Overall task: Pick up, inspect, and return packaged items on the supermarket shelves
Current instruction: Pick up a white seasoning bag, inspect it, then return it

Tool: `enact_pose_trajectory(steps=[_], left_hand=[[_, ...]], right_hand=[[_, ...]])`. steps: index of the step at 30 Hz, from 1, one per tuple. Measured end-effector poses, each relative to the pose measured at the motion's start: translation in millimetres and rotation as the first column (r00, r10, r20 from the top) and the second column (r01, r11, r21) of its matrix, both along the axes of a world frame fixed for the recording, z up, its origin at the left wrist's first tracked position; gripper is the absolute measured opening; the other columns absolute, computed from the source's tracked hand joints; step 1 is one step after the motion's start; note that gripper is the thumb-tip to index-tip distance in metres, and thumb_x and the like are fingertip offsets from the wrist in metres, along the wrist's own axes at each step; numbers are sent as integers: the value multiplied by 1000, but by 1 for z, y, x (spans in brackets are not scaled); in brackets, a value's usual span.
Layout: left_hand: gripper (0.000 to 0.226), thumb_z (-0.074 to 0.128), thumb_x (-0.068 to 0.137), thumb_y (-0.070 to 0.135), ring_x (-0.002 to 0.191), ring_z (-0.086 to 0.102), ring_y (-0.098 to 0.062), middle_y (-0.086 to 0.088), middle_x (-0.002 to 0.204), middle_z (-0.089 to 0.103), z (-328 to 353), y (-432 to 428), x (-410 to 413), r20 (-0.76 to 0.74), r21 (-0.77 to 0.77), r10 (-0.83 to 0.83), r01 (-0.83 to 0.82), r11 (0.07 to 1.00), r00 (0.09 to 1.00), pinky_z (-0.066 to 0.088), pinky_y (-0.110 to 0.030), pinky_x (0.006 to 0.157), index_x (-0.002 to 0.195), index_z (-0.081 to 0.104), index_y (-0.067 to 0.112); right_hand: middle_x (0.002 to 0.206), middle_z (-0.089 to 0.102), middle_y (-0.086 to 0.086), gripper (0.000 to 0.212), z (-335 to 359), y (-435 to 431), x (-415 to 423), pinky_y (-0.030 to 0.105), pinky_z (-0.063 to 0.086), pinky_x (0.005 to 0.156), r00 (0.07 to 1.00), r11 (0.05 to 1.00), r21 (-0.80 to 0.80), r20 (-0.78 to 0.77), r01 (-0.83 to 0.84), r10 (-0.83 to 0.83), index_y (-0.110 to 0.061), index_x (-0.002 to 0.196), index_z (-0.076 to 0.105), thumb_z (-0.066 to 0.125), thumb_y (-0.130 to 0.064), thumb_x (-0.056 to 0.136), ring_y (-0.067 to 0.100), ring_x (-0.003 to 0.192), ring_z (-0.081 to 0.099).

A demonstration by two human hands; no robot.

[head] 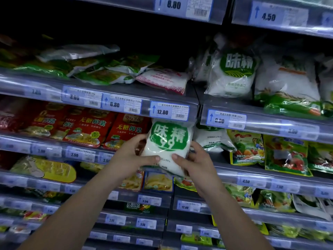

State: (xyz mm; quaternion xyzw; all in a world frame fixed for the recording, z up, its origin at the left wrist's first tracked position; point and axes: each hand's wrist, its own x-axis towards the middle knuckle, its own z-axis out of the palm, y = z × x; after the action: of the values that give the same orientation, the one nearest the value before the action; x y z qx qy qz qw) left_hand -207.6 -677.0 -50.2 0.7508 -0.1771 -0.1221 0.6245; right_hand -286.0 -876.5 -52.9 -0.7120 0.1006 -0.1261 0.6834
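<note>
A clear bag of white crystals with a green label (168,141) is held upright in front of the shelves, just under the 12.80 price tag (169,111). My left hand (134,156) grips its lower left side, thumb across the front. On the lower right side, my right hand (194,159) holds it with the thumb on the front too. The bag's bottom edge hangs in front of the shelf rail below. Both forearms reach up from the bottom of the view.
Similar white bags (232,73) stand on the upper right shelf and another (210,138) sits just behind the held bag. Red pickle packets (90,130) fill the shelf to the left. Green seasoning packs (286,154) stand at right. Shelf rails (108,100) carry price tags.
</note>
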Motion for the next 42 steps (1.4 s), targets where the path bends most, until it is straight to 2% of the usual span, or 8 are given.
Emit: enact_pose_trajectory(steps=[9,13,18,23,27,31,36,42], left_hand=[[87,92,68,18,105,67,-23,-8,116,72,1,-26,40,285,161,171,-223,962,943,57,-44,91,143,49,22],[84,91,69,25,101,63,-19,-4,118,70,-1,-31,40,386,256,185,-298,920,904,49,-31,78,143,50,20],[81,92,67,28,91,63,-18,-3,114,70,-4,-28,35,422,343,147,-308,888,895,51,-30,75,138,52,18],[82,91,69,30,105,66,-23,-5,123,69,-10,-26,30,442,381,130,-317,868,888,53,-32,81,140,49,17],[79,89,71,32,109,64,-25,-5,121,67,-11,-25,24,482,365,144,-348,864,864,55,-38,85,137,49,14],[65,83,78,31,114,57,-25,-5,123,58,-8,-33,11,588,311,164,-409,858,792,53,-40,89,132,49,21],[44,73,87,27,122,52,-22,0,128,56,8,-77,-13,665,249,82,-324,913,742,47,-36,95,128,57,25],[47,71,87,35,97,68,-24,-5,112,72,16,-147,-20,559,361,-28,-213,908,829,58,-41,81,129,57,18]], right_hand=[[104,77,-5,48,10,2,54,40,61,90,969,900,-362,138,244,-207,-19,121,63,86,-16,78,14,96,74],[82,65,-16,44,9,0,58,8,51,66,978,846,-492,67,204,-197,-12,125,53,75,-8,88,-4,73,61],[102,73,-3,34,4,-3,54,23,48,79,982,803,-571,27,170,-188,-16,113,55,76,-13,88,19,99,68],[107,71,5,54,1,-2,42,25,50,74,980,718,-677,22,162,-199,-6,135,53,76,-20,89,18,94,66],[117,68,0,52,6,-7,25,32,57,96,975,782,-586,71,213,-212,-11,138,54,73,-13,90,14,107,66],[107,67,-2,32,15,-34,2,24,53,83,933,764,-540,142,353,-331,-10,124,62,69,-12,93,6,87,64],[116,65,10,29,13,-83,-10,29,47,78,839,603,-609,218,516,-498,-11,120,65,68,-14,92,27,98,63],[108,71,17,38,9,-116,2,39,55,82,862,516,-767,92,380,-498,-9,123,66,70,-25,88,38,103,65]])
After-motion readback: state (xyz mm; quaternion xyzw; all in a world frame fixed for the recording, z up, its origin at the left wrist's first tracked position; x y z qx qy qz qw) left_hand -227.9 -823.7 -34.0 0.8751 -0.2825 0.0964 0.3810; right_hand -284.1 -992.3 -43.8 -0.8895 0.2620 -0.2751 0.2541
